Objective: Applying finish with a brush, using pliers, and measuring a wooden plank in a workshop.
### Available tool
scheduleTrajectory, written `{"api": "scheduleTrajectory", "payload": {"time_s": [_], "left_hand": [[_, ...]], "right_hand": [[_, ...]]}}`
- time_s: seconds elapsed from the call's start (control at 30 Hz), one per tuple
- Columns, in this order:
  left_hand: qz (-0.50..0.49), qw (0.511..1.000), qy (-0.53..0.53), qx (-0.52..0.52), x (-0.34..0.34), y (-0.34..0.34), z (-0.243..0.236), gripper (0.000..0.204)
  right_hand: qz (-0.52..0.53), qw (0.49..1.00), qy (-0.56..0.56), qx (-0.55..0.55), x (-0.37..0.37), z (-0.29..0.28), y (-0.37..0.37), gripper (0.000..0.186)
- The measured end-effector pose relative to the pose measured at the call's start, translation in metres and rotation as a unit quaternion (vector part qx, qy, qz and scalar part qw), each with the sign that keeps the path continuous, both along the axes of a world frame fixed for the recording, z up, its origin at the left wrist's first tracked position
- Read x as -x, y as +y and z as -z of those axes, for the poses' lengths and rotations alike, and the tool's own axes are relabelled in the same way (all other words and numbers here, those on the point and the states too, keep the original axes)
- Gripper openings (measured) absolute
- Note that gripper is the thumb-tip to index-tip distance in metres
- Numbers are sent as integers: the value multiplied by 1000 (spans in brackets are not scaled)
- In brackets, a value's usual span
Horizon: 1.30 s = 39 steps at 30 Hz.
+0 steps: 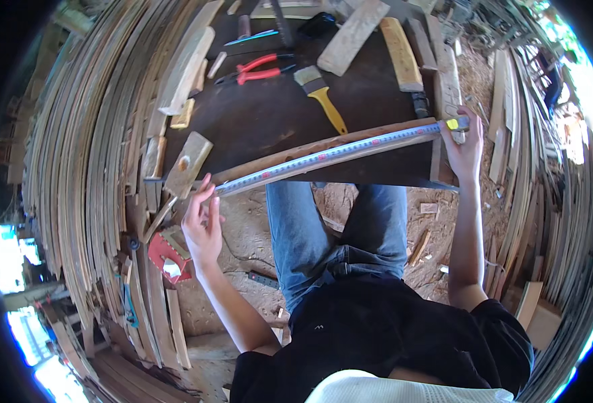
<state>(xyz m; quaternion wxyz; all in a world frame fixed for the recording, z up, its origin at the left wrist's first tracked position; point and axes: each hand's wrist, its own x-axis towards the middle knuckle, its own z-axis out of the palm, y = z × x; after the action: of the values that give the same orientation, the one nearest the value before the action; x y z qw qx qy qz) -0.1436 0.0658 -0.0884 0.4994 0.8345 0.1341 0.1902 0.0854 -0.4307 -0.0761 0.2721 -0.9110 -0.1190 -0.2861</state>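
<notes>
A wooden strip (350, 151) lies slanted across the near edge of the dark worktable, its right end higher in view. Along it runs the pulled-out blade of a tape measure (296, 163), white with red marks. My right hand (466, 148) grips the tape measure's yellow and dark case at the strip's right end. At the left end, my left hand (204, 225) has thumb and index finger closed about the tape's tip and the strip's end; its other fingers are bent loosely. Exactly how the fingertips meet the tape is too small to tell.
On the worktable (242, 134) lie red-handled pliers (259, 69), a yellow-handled paintbrush (323, 97) and wood blocks (402, 54). Stacked boards (75, 134) crowd both sides. Below are a red box (169, 257) and a power strip (264, 279) on the floor.
</notes>
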Motion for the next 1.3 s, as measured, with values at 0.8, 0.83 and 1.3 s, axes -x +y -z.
{"api": "scheduleTrajectory", "payload": {"time_s": [0.8, 0.83, 1.3], "left_hand": [[7, 995, -41, -94, -2, 7, 18, 25], [10, 996, -41, -85, -2, 7, 17, 25], [10, 998, -42, -51, -3, 8, 19, 25]], "right_hand": [[-1, 1000, 4, -29, -1, 4, -2, 49], [5, 1000, 8, -29, -1, 4, -2, 49], [2, 999, 11, -30, -2, 6, -3, 51]]}}
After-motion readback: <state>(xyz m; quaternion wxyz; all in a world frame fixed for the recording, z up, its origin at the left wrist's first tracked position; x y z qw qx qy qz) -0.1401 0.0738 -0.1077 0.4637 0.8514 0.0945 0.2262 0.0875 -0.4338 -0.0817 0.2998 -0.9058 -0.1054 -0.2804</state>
